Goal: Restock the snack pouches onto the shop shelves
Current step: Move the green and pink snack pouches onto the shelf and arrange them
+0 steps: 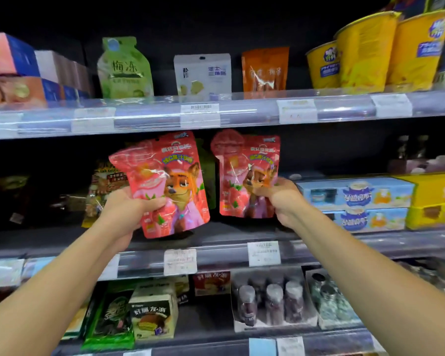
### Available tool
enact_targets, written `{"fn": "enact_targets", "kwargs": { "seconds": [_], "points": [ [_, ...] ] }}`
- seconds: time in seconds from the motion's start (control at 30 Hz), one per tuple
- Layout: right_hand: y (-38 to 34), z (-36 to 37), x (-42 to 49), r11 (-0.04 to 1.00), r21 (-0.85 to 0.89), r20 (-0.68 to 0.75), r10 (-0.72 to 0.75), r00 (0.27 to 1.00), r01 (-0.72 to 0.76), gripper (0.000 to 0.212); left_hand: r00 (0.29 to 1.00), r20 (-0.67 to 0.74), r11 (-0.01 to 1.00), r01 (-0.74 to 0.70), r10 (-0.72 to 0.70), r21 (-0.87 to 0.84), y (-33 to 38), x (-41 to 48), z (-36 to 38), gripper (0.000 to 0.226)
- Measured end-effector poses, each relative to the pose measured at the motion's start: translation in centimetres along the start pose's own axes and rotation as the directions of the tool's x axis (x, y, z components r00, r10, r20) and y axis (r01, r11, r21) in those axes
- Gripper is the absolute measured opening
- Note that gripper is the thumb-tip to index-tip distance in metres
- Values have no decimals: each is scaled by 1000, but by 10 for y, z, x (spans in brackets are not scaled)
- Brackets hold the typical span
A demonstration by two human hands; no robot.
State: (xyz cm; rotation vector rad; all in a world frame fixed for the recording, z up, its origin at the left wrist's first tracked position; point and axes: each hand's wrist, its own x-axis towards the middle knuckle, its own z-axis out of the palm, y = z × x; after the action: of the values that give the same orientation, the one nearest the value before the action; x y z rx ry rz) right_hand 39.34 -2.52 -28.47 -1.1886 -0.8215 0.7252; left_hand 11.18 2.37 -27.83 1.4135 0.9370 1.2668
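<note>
- One red fox pouch, the left pouch, is in the left hand. The fingers curl round its lower left side and hold it tight. It leans to the left, above the front edge of the middle shelf.
- The right pouch looks the same. It is upright, farther back, near the middle of that shelf. I cannot tell if it touches the board.
- The right hand pinches its right edge with bent fingers.
- Blue boxes are stacked just beside that hand, toward the shelf's right end.
</note>
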Motion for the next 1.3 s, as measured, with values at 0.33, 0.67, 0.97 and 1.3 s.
{"fn": "enact_targets", "kwargs": {
  "seconds": [0.33, 0.67, 0.97, 1.3],
  "points": [
    [9, 12, 16, 993, -28, -163, 110, 980, -116, 24, 998, -45, 999, 44, -43, 22, -1, 2, 6, 29],
    [10, 13, 18, 988, -109, -188, 87, 978, -109, 21, 999, -39, 998, 40, -38, 54, 7, 0, 7, 33],
    [16, 14, -22, 772, -621, -113, -262, 959, 138, 65, 999, -10, 999, 52, -52, 11, 4, 3, 19, 31],
    [27, -25, -90, 474, -693, 280, -518, 808, 543, 52, 995, 89, 998, 46, -42, -53, 0, 5, 53, 37]
  ]
}}
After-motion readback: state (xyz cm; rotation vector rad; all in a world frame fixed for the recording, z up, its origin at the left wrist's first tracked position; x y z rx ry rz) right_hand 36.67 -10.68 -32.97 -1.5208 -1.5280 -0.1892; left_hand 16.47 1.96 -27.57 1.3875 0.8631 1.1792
